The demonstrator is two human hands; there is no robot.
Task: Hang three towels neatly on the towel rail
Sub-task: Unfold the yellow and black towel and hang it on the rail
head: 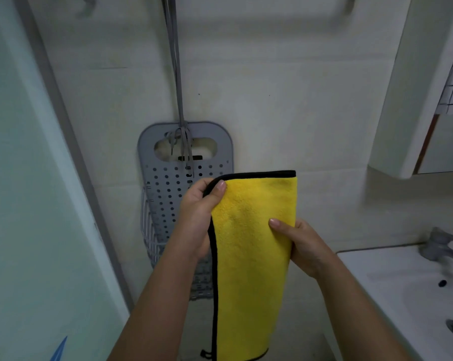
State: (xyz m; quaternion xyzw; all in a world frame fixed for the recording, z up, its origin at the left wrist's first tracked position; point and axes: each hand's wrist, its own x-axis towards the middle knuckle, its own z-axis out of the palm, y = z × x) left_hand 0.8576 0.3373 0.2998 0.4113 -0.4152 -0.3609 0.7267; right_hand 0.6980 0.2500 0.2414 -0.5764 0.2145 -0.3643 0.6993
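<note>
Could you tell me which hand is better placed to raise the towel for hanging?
Probably the left hand: it pinches the yellow towel at its top corner, above the right hand.

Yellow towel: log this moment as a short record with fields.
item: yellow towel, black edging, seems folded, hanging down
left hand: grips the towel's top left corner, thumb on the front
right hand: pinches the towel's right edge, lower down
behind: grey perforated basket hanging by a cord
right side: sink with tap
task state: this towel is held, not yet hung
</note>
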